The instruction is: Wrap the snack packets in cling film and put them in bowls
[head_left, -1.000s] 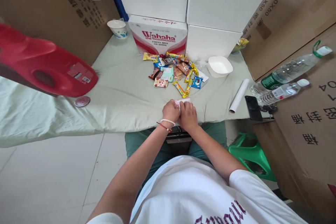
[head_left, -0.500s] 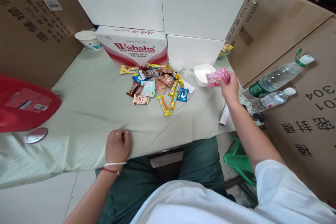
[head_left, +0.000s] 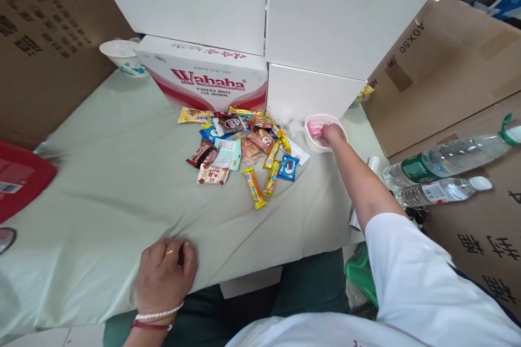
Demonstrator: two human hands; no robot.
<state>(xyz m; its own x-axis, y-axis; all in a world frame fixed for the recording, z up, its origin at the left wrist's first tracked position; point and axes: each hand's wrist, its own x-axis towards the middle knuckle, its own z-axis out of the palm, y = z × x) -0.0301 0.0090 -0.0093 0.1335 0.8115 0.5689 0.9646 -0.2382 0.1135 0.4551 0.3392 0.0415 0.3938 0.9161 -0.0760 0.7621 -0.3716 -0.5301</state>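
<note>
Head view: pink wrapper (head_left: 316, 129) is seen inside white bowl (head_left: 316, 147), far right on the surface (head_left: 118, 173). It is met by the right hand (head_left: 334, 134); fingers are partly hidden, opening and grip cannot be told. Left hand (head_left: 165, 272) is rested near left, fingers loosely curled, nothing seen held. Wrapped snacks (head_left: 228, 125) are heaped left of the bowl.
</note>
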